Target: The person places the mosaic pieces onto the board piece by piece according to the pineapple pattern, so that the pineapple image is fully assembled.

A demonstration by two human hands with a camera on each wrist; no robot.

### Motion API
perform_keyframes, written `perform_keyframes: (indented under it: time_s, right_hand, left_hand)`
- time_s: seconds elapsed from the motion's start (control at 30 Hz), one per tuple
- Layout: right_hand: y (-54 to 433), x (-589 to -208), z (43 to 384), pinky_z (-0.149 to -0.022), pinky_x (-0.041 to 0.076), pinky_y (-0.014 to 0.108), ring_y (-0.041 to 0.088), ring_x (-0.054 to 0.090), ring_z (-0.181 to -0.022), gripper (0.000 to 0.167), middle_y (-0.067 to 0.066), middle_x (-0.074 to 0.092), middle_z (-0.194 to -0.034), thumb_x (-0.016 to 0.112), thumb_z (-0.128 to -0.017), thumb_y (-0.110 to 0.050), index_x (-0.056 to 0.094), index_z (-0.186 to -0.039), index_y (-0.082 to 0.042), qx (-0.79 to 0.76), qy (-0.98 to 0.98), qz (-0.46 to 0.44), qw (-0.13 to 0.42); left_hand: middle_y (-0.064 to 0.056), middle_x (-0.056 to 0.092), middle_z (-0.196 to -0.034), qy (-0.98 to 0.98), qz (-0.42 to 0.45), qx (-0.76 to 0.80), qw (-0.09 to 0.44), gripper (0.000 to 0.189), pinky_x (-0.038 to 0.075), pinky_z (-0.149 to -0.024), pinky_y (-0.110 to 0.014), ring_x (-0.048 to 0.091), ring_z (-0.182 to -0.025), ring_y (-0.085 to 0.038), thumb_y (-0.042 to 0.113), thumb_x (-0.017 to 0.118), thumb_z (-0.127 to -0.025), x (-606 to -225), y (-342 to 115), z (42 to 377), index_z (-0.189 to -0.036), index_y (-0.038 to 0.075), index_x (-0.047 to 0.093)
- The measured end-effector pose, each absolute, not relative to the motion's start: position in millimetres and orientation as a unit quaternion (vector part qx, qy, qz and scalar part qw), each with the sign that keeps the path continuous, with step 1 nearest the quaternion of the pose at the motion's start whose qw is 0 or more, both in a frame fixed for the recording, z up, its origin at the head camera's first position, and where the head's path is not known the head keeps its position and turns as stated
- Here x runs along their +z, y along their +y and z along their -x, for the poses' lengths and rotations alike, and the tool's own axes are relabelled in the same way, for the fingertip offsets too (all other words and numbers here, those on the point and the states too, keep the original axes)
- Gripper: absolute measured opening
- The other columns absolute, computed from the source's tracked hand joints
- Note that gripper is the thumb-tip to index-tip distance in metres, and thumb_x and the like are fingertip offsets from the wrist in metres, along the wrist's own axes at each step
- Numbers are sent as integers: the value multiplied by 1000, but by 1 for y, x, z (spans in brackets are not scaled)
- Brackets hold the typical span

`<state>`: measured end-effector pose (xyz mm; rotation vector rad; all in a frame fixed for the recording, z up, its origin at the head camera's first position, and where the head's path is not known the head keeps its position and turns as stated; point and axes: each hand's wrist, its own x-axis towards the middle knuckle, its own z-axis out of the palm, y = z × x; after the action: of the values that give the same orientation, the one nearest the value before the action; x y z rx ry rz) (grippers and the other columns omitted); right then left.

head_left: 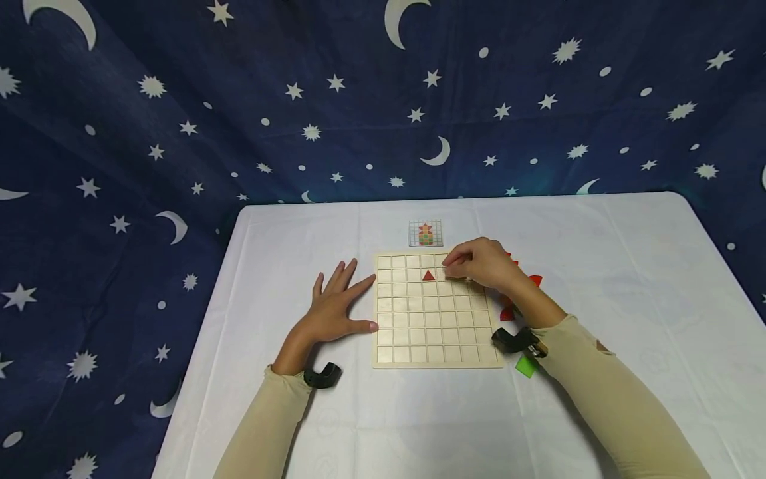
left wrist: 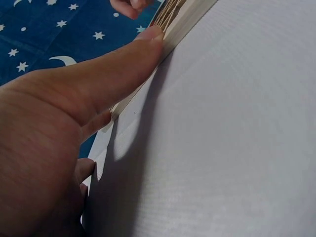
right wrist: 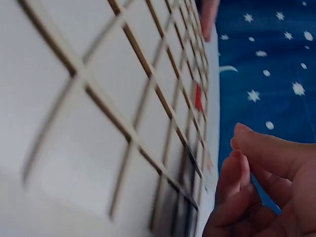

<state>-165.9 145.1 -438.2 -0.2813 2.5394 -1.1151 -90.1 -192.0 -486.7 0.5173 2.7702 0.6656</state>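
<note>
A pale wooden board [head_left: 433, 338] with a raised grid lies on the table, and one red triangle piece [head_left: 428, 275] sits in an upper cell. My left hand [head_left: 329, 313] is spread at the board's left side, with its thumb [left wrist: 133, 59] against the edge in the left wrist view. Over the upper right of the board, my right hand [head_left: 481, 264] has its fingers curled and the thumb tip close to the index tip. No piece shows between those fingertips [right wrist: 239, 160] in the right wrist view.
Behind the board lies a small pattern card [head_left: 425, 233] with a coloured figure on a grid. Red pieces [head_left: 507, 313] lie right of the board, partly hidden by the right arm. A green piece [head_left: 526, 366] is near the board's lower right corner. A dark starry cloth [head_left: 359, 153] hangs behind the white table.
</note>
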Motion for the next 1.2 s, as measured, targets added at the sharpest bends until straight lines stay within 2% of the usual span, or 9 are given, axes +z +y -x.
perform_keyframes:
  time_s: [0.13, 0.3, 0.37, 0.43, 0.6, 0.77, 0.93, 1.2]
  right_hand:
    - [162, -427, 168, -65, 49, 35, 28, 61, -79, 21, 7, 75, -94, 76, -93, -27, 80, -109, -14, -394, 901, 69, 166]
    - [183, -417, 168, -61, 49, 35, 33, 61, -80, 30, 12, 74, -98, 75, -94, -36, 78, -115, -16, -376, 912, 40, 160]
    - [192, -416, 168, -64, 48, 33, 30, 60, -83, 33, 12, 75, -99, 75, -93, -39, 78, -116, -15, -367, 917, 37, 154]
    - [200, -416, 167, -61, 48, 33, 30, 59, -82, 36, 12, 75, -98, 76, -92, -41, 77, -117, -15, -362, 919, 32, 151]
    - [220, -418, 163, -54, 52, 35, 29, 58, -73, 36, 13, 75, -98, 77, -91, -42, 77, -116, -14, -362, 919, 16, 156]
    - [235, -424, 162, -60, 58, 34, 28, 63, -74, 34, 14, 75, -103, 77, -92, -36, 76, -115, -10, -356, 923, 13, 146]
    - [245, -431, 161, -66, 51, 31, 26, 60, -83, 31, 10, 75, -94, 78, -92, -33, 78, -111, -9, -319, 939, 32, 120]
    - [257, -439, 157, -68, 45, 33, 24, 58, -78, 23, 3, 71, -76, 80, -90, -29, 80, -103, -10, -301, 946, 57, 112]
  left_hand:
    - [-9, 4, -174, 950, -176, 228, 122, 101, -8, -122, -66, -4, -161, -32, 65, 79, -76, -487, -192, 90, -160, 31, 35]
    - [-11, 6, -174, 949, -180, 232, 118, 100, -7, -121, -67, -2, -161, -34, 63, 80, -76, -485, -192, 89, -160, 30, 37]
    - [-12, 7, -173, 948, -181, 234, 117, 100, -7, -121, -68, -2, -161, -35, 63, 80, -76, -485, -192, 89, -160, 29, 37]
    - [-11, 6, -174, 948, -181, 234, 118, 100, -7, -121, -68, -2, -161, -35, 62, 80, -77, -485, -192, 89, -160, 29, 37]
    - [-11, 6, -174, 949, -179, 233, 119, 100, -7, -121, -68, -2, -161, -34, 63, 80, -77, -485, -192, 89, -160, 29, 37]
    - [-12, 7, -173, 948, -180, 236, 118, 100, -7, -121, -68, -2, -161, -35, 63, 80, -76, -484, -192, 89, -160, 28, 38]
    - [-11, 5, -174, 947, -180, 235, 121, 99, -7, -121, -68, -2, -161, -35, 62, 80, -77, -484, -192, 89, -160, 28, 37]
    - [-10, 5, -174, 946, -177, 242, 124, 100, -8, -121, -67, -4, -161, -34, 62, 80, -77, -483, -190, 89, -160, 28, 36]
